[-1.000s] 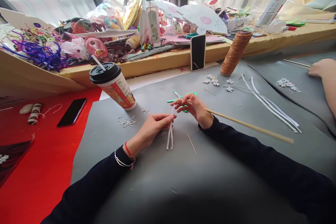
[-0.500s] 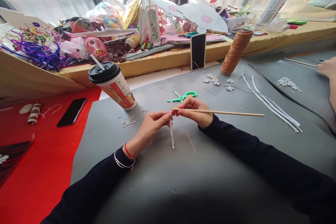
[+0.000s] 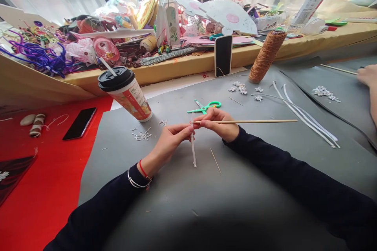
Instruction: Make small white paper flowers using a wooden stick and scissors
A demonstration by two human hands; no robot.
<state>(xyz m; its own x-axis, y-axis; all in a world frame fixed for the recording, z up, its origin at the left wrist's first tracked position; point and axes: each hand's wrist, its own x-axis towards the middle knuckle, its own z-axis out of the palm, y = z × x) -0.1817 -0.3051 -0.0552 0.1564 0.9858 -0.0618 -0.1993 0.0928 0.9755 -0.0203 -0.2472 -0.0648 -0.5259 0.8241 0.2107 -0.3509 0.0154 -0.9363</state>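
Between thumb and fingers, my left hand pinches a narrow white strip that hangs down toward the table, with a short end sticking up above the fingertips. My right hand is closed on a thin wooden skewer, which points left. The skewer's tip meets the strip at the left fingertips; whether the strip wraps around it is too small to tell. Just behind my right hand lie green-handled scissors. A toothpick rests on the table below the hands.
A paper cup with a straw stands left of small white scraps. Long white strips, small white flowers and a brown twine spool lie or stand right. Another person's hand is at the right edge.
The skewer has turned from slightly sloping to nearly level. The strip's short upper end now stands up above the left fingertips. Both hands stay in almost the same place.
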